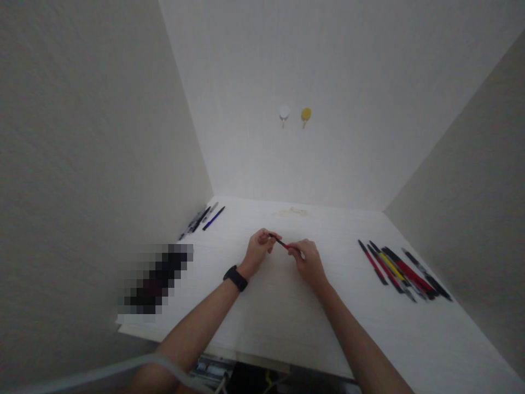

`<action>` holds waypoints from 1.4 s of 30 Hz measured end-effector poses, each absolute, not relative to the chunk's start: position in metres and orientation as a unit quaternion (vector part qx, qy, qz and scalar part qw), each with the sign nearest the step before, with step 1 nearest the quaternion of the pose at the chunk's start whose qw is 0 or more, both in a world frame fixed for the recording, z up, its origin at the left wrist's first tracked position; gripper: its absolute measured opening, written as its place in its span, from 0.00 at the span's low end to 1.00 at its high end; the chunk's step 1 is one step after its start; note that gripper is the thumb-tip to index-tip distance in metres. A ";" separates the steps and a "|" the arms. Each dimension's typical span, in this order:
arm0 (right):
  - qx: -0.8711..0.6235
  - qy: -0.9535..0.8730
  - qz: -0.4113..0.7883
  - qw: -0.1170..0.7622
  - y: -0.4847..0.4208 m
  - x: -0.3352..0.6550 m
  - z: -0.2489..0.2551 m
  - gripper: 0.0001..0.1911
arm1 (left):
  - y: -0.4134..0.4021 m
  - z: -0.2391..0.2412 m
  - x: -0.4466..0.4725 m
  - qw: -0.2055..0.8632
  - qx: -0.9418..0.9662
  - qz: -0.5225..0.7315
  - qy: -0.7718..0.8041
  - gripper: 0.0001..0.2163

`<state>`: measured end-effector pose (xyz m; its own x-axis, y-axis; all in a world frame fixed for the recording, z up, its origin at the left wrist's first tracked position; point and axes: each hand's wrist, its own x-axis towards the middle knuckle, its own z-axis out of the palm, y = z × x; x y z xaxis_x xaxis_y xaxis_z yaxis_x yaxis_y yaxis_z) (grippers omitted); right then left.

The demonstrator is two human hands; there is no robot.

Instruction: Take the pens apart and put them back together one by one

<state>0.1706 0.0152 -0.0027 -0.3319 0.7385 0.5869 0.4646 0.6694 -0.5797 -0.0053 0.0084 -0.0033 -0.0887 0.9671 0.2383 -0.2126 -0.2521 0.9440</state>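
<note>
Both hands meet over the middle of the white table (287,312). My left hand (258,249), with a black watch on its wrist, pinches the dark end of a red and black pen (280,242). My right hand (307,261) pinches the pen's red end. The pen slants between the two hands just above the tabletop. Both hands have their fingers curled closed on it.
A row of several red, black and yellow pens (400,271) lies at the right of the table. Several dark and blue pens (204,219) lie at the far left by the wall. A blurred dark patch (156,279) sits at the left edge. Two hooks (295,115) are on the back wall.
</note>
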 end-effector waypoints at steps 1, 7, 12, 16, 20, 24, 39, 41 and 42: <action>-0.377 -0.797 0.179 0.437 0.015 0.170 -0.002 0.07 | 0.008 -0.003 -0.005 0.471 0.485 0.626 0.388 0.12; -0.358 -0.747 0.359 0.430 0.010 0.164 0.003 0.06 | 0.009 -0.002 -0.006 0.472 0.481 0.632 0.382 0.13; -0.314 -0.708 0.479 0.414 0.012 0.161 0.000 0.10 | 0.011 -0.004 -0.007 0.476 0.463 0.637 0.390 0.13; -0.321 -0.695 0.494 0.412 0.014 0.160 -0.002 0.14 | 0.012 -0.007 -0.007 0.487 0.460 0.634 0.386 0.13; -0.316 -0.694 0.519 0.386 0.011 0.161 -0.001 0.14 | 0.011 -0.007 -0.008 0.487 0.475 0.623 0.386 0.14; -0.259 -0.673 0.599 0.348 0.009 0.161 -0.003 0.16 | 0.010 -0.005 -0.008 0.497 0.481 0.610 0.386 0.15; -0.330 -0.697 0.550 0.320 0.009 0.161 0.004 0.19 | 0.008 -0.003 -0.007 0.491 0.457 0.626 0.397 0.16; -0.304 -0.699 0.572 0.303 0.008 0.161 0.004 0.19 | 0.008 -0.003 -0.006 0.501 0.465 0.619 0.386 0.16; -0.287 -0.701 0.584 0.294 0.007 0.161 0.004 0.20 | 0.008 -0.003 -0.006 0.506 0.468 0.616 0.381 0.16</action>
